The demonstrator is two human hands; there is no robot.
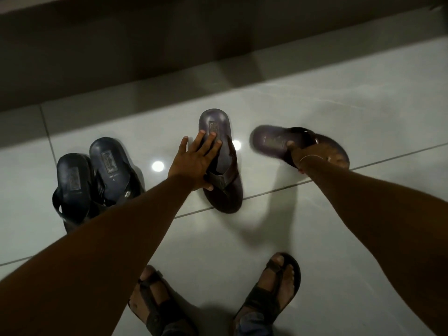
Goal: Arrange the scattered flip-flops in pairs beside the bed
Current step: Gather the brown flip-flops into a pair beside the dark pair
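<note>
A dark blue pair of flip-flops lies side by side on the white floor at the left, heels toward the bed. A brown flip-flop lies in the middle, heel toward the bed; my left hand rests flat on it, thumb hooked at its strap. A second brown flip-flop is at the right, turned with its heel to the left and blurred. My right hand grips it, thumb on the footbed, fingers underneath and mostly hidden.
The bed's dark side runs across the top of the view. The glossy tiled floor shows lamp reflections. My own two feet in brown strap sandals stand at the bottom centre.
</note>
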